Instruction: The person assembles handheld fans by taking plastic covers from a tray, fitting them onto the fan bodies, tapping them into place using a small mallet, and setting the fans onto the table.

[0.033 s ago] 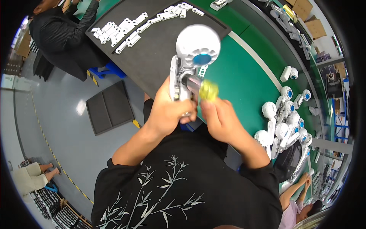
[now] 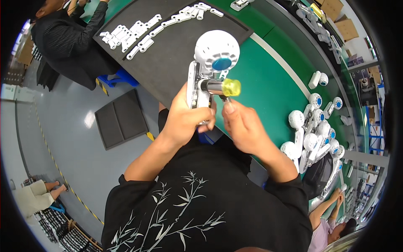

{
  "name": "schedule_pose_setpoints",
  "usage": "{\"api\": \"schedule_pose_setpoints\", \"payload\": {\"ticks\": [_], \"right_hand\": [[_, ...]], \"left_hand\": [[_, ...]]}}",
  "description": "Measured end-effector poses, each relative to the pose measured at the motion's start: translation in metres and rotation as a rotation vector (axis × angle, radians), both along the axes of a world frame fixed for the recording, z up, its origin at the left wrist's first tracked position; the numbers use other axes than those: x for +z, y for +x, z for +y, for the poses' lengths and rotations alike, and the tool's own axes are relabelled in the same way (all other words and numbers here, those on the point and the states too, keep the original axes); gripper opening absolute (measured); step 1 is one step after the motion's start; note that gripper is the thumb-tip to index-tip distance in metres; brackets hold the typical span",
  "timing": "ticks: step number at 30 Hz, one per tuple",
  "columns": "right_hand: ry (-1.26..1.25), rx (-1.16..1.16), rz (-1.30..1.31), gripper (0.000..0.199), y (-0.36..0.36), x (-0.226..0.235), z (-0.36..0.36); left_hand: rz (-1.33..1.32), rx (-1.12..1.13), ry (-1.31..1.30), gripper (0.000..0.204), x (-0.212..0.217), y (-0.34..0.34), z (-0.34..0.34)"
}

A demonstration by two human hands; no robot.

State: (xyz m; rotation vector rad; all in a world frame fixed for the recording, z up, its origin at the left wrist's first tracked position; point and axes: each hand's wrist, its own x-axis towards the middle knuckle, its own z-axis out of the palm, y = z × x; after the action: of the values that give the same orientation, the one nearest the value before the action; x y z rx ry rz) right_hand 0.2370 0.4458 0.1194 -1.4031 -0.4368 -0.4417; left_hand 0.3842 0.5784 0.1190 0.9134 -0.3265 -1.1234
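Mallet (image 2: 216, 87) and held device (image 2: 213, 54) number one apiece, the latter white, with a round head and a blue disc. More round-headed devices (image 2: 310, 143) crowd the right side of the green bench (image 2: 268, 109), roughly a dozen, overlapping too much for an exact count; one separate device (image 2: 318, 80) lies beyond them. White parts (image 2: 138, 31) lie in two groups on one black tray (image 2: 163, 69), again too bunched to count surely; a second tray (image 2: 121, 119) is on the floor (image 2: 79, 138). Three other people show, at least in part: upper left, lower left and lower right. The left hand (image 2: 182, 119) is curled around the lower casing of the held device, upright above the bench's near edge. The right hand (image 2: 245, 128) is closed on the mallet's handle, its thumb along the top; the yellow face points right, while the dark face is at the casing, touching or just beside it, I cannot tell which.
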Motion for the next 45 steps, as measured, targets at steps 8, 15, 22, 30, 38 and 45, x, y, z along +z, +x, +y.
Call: {"api": "schedule_pose_setpoints", "payload": {"ticks": [8, 15, 22, 30, 38, 45], "right_hand": [[-0.108, -0.954, 0.803, 0.023, -0.024, -0.033, -0.043], [-0.348, -0.872, 0.691, 0.029, -0.014, -0.055, -0.012], [0.465, -0.432, 0.899, 0.036, 0.017, -0.056, 0.015], [0.803, -1.215, 0.375, 0.045, 0.025, -0.038, -0.132], [-0.223, -1.114, 0.754, 0.050, -0.055, -0.029, -0.096], [-1.059, -1.285, 1.167, 0.055, -0.138, -0.028, -0.113]], "left_hand": [[-0.026, 0.098, -0.071, 0.032, -0.027, 0.008, -0.006], [-0.008, 0.099, 0.015, 0.041, -0.066, 0.002, -0.016], [-0.095, -0.077, 0.017, 0.062, -0.080, -0.022, -0.020], [-0.082, -0.070, 0.014, 0.066, -0.076, -0.019, -0.012], [-0.095, -0.093, 0.016, 0.064, -0.077, -0.016, -0.007], [-0.120, -0.105, -0.002, 0.061, -0.084, -0.017, -0.002]]}}
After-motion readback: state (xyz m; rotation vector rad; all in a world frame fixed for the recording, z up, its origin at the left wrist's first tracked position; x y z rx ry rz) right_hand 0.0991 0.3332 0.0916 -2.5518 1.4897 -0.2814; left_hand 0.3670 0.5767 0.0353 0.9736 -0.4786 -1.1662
